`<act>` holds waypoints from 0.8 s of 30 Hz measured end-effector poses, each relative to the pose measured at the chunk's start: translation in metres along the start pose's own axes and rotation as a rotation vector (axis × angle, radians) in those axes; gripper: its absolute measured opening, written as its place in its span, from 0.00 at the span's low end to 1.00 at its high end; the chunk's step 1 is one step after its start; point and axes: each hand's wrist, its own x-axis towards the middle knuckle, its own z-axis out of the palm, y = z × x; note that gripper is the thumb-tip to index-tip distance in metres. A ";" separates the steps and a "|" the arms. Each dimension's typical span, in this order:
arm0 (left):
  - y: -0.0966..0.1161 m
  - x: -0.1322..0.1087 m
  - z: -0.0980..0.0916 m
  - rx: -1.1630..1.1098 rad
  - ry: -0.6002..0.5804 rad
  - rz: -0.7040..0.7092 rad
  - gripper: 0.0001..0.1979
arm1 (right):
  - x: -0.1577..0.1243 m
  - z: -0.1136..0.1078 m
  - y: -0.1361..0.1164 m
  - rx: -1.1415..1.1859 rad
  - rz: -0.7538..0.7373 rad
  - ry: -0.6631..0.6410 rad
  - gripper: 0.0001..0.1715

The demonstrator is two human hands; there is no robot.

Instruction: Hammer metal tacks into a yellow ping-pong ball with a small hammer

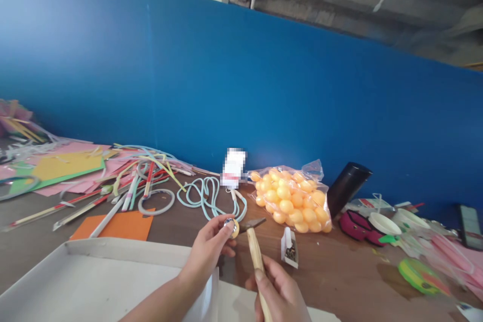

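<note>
My left hand (210, 249) pinches a small orange ball with a shiny metal piece (232, 226) between thumb and fingertips, just above the brown table. In my right hand (278, 289) I grip the wooden handle of a small hammer (255, 246). The hammer's dark metal head sits right beside the ball, touching or nearly touching it. A clear bag of orange balls (290, 201) lies behind the hammer. A small open white box with dark bits in it (290, 250) stands just right of the handle.
A white cardboard tray (94, 256) sits at the front left. Coloured paper, straws, rings and a pale green cord (207, 196) cover the left side. A black cylinder (347, 186), bowls, a green disc (418, 274) and pink items crowd the right. A blue wall (241, 85) stands behind.
</note>
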 end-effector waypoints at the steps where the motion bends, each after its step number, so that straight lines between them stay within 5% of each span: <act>1: 0.000 0.000 0.000 0.000 0.002 0.000 0.20 | 0.000 0.000 0.000 -0.005 -0.002 -0.004 0.33; 24: 0.000 0.000 0.000 -0.031 -0.024 -0.010 0.22 | 0.005 0.003 0.014 -0.124 0.004 -0.101 0.38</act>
